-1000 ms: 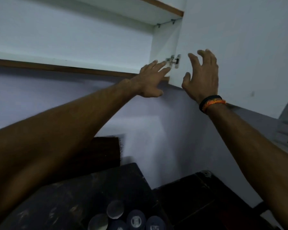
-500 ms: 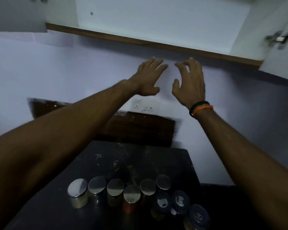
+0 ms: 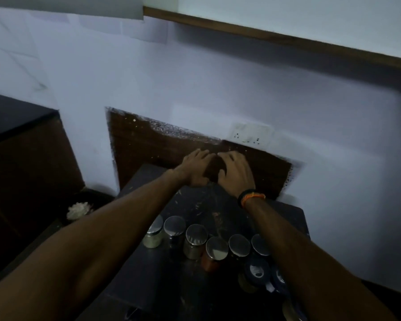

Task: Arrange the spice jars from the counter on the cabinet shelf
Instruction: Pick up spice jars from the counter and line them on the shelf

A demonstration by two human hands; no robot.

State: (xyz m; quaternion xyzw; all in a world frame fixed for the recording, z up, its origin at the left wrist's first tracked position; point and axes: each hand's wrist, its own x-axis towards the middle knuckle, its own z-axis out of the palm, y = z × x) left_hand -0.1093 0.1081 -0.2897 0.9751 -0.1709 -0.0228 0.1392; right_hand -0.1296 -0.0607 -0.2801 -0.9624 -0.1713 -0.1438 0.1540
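Head view: left hand (image 3: 196, 169) and right hand (image 3: 235, 173) hover side by side, fingers loosely spread, holding nothing, over the far part of the dark counter (image 3: 195, 286). Spice jars (image 3: 196, 240) stand in a row near the counter's front (none lifted yet), so the step is probably the first pick-up: hands must draw back and down. Cabinet shelf (image 3: 276, 38) edge runs overhead, well apart; open wall between gives lifting room.
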